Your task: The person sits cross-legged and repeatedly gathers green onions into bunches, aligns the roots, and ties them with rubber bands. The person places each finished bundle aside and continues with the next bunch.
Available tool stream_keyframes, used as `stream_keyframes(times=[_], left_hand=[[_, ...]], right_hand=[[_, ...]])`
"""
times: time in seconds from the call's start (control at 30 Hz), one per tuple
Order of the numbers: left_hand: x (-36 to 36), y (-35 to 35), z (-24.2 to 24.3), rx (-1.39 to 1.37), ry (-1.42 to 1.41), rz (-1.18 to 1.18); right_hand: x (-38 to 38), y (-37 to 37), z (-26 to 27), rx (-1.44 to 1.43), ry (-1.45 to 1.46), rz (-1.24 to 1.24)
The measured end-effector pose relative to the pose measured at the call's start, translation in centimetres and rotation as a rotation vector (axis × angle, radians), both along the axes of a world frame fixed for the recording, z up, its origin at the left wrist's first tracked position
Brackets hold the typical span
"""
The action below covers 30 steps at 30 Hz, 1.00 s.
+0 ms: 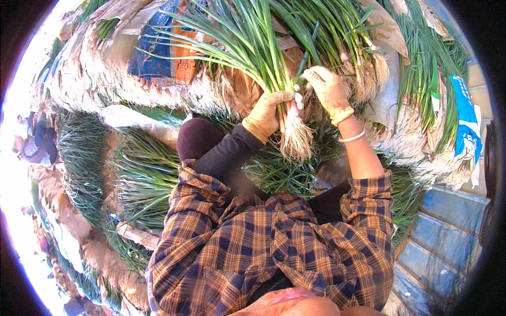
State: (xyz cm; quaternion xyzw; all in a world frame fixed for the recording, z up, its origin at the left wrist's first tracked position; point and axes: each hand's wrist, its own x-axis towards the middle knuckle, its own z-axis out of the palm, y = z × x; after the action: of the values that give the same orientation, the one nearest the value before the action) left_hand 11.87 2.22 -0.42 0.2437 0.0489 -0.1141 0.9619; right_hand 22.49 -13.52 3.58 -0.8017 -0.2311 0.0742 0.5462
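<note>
My left hand (269,112), in a pale yellow glove, grips a bunch of green onions (267,59) around the stems just above the roots. The green leaves fan upward, and the pale roots (296,138) hang below my hand. My right hand (327,89), gloved too and with a pale band at the wrist, is raised just right of the bunch. Its thumb and fingertips are close together beside a thin green leaf or strand; whether they pinch it is not clear.
More green onions (336,39) lie on sacking beyond my hands. A blue and orange printed sack (158,51) lies at the upper left. Piles of green onions (148,177) stand at my left. Blue metal panels (446,233) are at lower right. People (39,142) are at the far left.
</note>
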Motion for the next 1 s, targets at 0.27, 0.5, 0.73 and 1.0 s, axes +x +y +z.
stream_keyframes(times=[0.27, 0.5, 0.73, 1.0], left_hand=[[0.1, -0.3, 0.2, 0.098, 0.045, 0.096], [1.4, 2.3, -0.6, 0.181, 0.042, 0.081], [1.2, 3.4, -1.2, 0.083, 0.032, 0.000], [1.2, 3.3, -0.8, 0.040, 0.043, -0.051]], right_hand=[[-4.3, 2.0, 2.0, 0.566, 0.618, 0.049], [-5.0, -6.4, -0.5, 0.013, 0.550, 0.485], [-5.0, -13.3, -9.0, -1.119, 0.293, 0.425], [-3.2, -16.5, -15.3, -1.010, 0.172, -0.070]])
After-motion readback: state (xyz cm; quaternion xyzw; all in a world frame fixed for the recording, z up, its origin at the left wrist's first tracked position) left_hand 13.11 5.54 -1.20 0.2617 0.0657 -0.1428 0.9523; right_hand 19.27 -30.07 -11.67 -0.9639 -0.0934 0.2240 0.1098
